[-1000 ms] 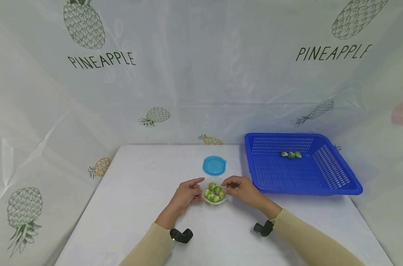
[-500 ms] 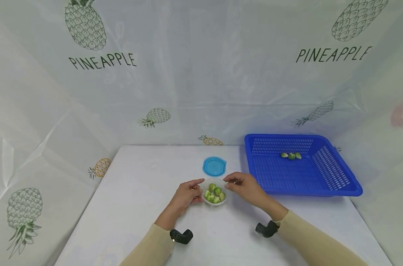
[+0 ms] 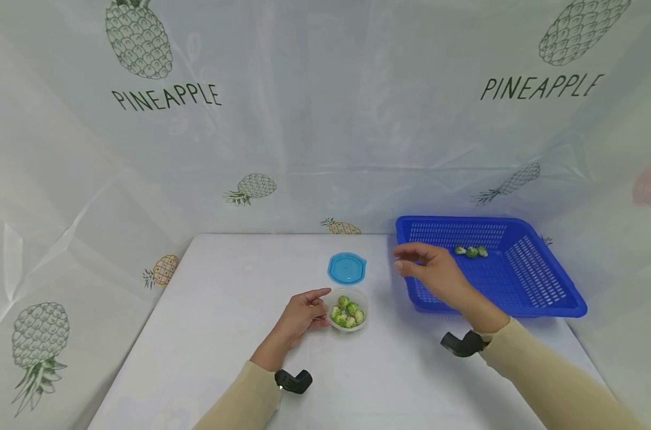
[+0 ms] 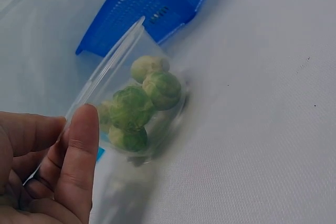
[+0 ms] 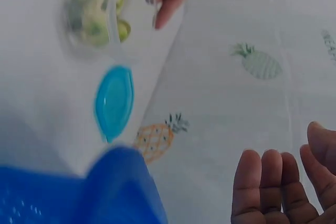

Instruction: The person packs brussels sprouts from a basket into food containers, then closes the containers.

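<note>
A clear round plastic container (image 3: pixel 347 329) with several Brussels sprouts (image 4: pixel 131 108) inside stands on the table. My left hand (image 3: pixel 304 313) holds its left side, with thumb and fingers at the rim and wall. My right hand (image 3: pixel 433 272) is raised over the left edge of the blue basket (image 3: pixel 546 310), its fingers loosely bent with nothing between them. In the right wrist view its fingers (image 5: pixel 271 182) stand apart from the thumb. Three more Brussels sprouts (image 3: pixel 472 252) lie at the back of the basket.
A blue plastic lid (image 3: pixel 347 268) lies on the white table (image 3: pixel 239 286) just behind the container. White sheeting (image 3: pixel 325 119) printed with pineapples hangs behind the table and at both sides.
My right hand has left the container's right side and moved up and right to the basket's edge. The left hand and the container have stayed in place.
</note>
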Tool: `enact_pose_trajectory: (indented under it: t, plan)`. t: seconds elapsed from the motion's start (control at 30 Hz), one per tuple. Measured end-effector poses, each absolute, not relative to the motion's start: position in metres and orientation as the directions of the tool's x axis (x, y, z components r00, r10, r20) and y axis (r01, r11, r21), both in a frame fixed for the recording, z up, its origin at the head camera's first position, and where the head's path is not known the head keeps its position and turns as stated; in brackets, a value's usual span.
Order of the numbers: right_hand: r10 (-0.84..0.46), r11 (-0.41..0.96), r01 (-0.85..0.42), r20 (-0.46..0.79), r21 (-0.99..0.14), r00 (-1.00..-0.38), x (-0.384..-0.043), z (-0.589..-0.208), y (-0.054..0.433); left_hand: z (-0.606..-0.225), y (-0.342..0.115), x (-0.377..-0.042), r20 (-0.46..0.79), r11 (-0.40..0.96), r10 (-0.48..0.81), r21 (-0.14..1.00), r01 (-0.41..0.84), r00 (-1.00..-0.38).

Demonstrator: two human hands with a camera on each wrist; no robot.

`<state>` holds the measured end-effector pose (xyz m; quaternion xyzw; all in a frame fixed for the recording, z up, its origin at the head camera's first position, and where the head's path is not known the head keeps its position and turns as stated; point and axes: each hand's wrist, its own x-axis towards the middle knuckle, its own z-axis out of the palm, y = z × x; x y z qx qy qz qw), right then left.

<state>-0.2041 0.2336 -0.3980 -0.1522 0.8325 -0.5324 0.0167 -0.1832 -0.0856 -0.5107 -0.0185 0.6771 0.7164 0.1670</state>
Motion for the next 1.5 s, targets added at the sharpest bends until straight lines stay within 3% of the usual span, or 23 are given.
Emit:
enact_pose_trajectory:
  t: [0.3,0.6,0.97,1.5]
  plan:
    - [-0.252,0.349,-0.229,0.144,-0.909,-0.957,-0.228,-0.372,0.271,-0.510,-0.087,-0.183,-0.248,-0.020,0.208,0.966,-0.257,-0.946]
    - [-0.222,0.464,-0.223,0.131,-0.857,-0.966,-0.263,-0.359,0.311,-0.511,-0.089,-0.185,-0.250,-0.013,0.201,0.966,-0.258,-0.947]
    - [-0.224,0.542,-0.121,-0.004,-0.832,-0.975,-0.305,-0.391,0.366,-0.512,-0.087,-0.186,-0.248,-0.025,0.209,0.966,-0.258,-0.946]
    - [-0.277,0.673,-0.062,-0.174,-0.737,-0.945,-0.325,-0.424,0.411,-0.512,-0.087,-0.184,-0.245,-0.014,0.218,0.967,-0.254,-0.945]
